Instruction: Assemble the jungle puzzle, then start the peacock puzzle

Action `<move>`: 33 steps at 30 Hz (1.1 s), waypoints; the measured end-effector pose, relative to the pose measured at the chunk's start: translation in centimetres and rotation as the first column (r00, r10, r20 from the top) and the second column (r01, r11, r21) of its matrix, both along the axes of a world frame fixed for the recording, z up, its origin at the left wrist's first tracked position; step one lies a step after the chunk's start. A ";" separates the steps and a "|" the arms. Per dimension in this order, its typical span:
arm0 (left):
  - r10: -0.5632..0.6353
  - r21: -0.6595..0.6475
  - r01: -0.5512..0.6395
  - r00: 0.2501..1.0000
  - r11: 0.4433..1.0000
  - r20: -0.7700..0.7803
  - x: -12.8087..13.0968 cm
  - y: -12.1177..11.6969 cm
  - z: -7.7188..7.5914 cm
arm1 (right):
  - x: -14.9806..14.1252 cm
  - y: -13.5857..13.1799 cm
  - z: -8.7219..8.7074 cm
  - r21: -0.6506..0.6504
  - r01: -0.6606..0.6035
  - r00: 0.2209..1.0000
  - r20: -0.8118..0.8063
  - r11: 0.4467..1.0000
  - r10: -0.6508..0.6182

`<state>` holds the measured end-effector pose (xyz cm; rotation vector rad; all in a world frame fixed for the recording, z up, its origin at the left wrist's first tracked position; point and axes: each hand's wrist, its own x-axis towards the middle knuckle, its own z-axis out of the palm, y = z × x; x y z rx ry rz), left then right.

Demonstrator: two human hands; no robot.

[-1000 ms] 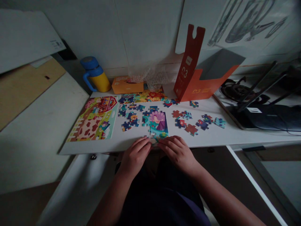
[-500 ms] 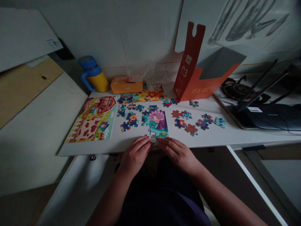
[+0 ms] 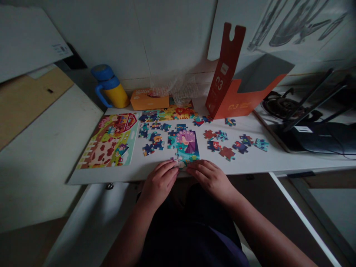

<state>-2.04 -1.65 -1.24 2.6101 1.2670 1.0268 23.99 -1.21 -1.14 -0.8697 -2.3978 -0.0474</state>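
A partly joined jigsaw puzzle (image 3: 189,142) with a pink and purple peacock lies at the table's front edge. My left hand (image 3: 162,180) is closed, its fingertips on a puzzle piece (image 3: 180,163) at the puzzle's near left corner. From the other side, my right hand (image 3: 210,180) presses its closed fingers on the near right corner of the same puzzle. Both thumbs are mostly hidden. Loose dark blue pieces (image 3: 155,141) are scattered left of the peacock. Several more pieces (image 3: 226,153), some reddish brown, lie to its right.
A farm picture board (image 3: 105,142) lies at left. Behind are a blue and yellow flask (image 3: 116,94), an orange box (image 3: 150,102), bubble wrap (image 3: 185,91), a lion puzzle strip (image 3: 178,112) and a tall orange carton (image 3: 239,102). A black router (image 3: 325,137) stands right.
Both hands stay at the puzzle's near edge, with only slight finger movement. The view has shifted a little; the puzzle and loose pieces lie as before.
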 end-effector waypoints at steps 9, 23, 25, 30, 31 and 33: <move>-0.015 -0.017 0.015 1.000 1.000 -0.013 0.2 -0.2 0.2 | -0.2 0.3 0.9 -0.025 -0.029 0.999 -0.039 0.999 0.028; -0.052 -0.040 0.051 0.999 0.998 -0.016 1.0 -1.0 0.2 | 1.5 -0.3 0.8 -0.087 -0.033 0.998 -0.063 0.996 0.028; -0.048 -0.035 0.048 0.999 0.998 -0.011 1.1 -1.1 0.0 | 1.7 -0.4 0.7 -0.086 -0.033 0.998 -0.057 0.996 0.029; -0.057 -0.015 0.057 0.998 0.998 0.000 1.1 -1.1 -0.3 | 1.9 -0.6 0.5 -0.075 -0.053 0.997 -0.057 0.996 0.048; -0.060 -0.012 0.060 0.998 0.998 0.002 1.1 -1.1 -0.4 | 1.9 -0.7 0.4 -0.076 -0.057 0.997 -0.060 0.996 0.052; -0.060 -0.003 0.060 0.998 0.998 0.013 1.1 -1.1 -0.4 | 2.0 -0.8 0.2 -0.085 -0.056 0.996 -0.071 0.995 0.050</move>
